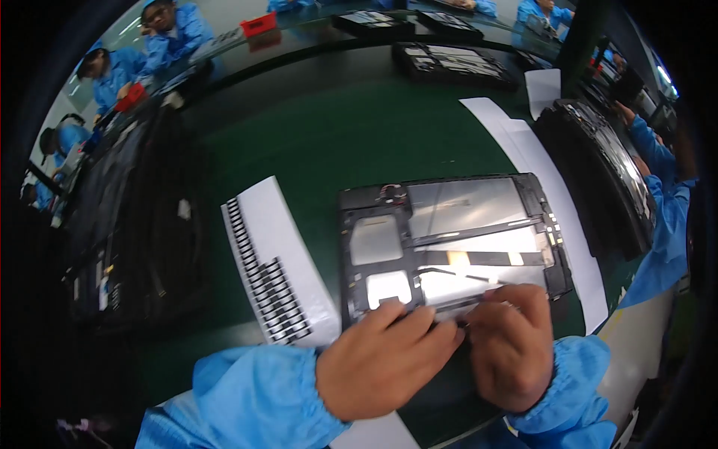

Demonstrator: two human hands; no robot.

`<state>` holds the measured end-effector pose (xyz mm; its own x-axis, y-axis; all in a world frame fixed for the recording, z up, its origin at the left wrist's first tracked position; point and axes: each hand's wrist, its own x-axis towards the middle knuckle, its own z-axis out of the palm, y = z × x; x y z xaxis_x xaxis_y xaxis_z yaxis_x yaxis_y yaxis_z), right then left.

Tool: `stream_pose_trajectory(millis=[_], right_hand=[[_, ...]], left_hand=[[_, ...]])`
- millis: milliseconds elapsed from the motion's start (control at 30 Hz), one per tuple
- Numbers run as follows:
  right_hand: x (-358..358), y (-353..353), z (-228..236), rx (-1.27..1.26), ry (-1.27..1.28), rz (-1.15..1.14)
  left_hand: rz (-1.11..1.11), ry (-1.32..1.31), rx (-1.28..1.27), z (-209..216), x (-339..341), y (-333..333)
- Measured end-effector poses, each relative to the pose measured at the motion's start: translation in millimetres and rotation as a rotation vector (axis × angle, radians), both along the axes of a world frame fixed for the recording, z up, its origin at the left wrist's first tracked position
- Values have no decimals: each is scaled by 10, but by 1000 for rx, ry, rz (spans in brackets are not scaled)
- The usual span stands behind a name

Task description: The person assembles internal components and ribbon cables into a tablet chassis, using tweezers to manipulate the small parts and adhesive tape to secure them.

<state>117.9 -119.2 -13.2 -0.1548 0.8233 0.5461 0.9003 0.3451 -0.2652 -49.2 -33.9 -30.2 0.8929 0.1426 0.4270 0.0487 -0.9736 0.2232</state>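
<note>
The green tabletop (299, 142) is stretching out beyond both hands. A dark stack of flat units (142, 224) is standing on it, well to the left of the left hand. The black-framed flat device (464, 206) with silver panels is lying just ahead of both hands, its near edge running under their fingertips. A white sheet with rows of black strips (288, 239) is lying ahead and left of the left hand. The left hand (389, 359) is resting palm down, fingers slightly spread over that near edge. The right hand (516, 344) is curling narrowly beside it; whether it is pinching anything, I cannot tell. Working this edge well is probably calling for steady left-hand pressure on the frame, and small, light right-hand movements that are sparing the silver panels.
</note>
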Motion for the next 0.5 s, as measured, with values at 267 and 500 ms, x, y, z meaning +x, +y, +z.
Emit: stream_pose_trajectory(millis=[267, 500], right_hand=[[-573, -254, 133, -197, 212, 14], [-1165, -50, -295, -221, 172, 99]], left_hand=[[295, 33, -292, 272, -936, 155], [293, 55, -242, -125, -1045, 29]])
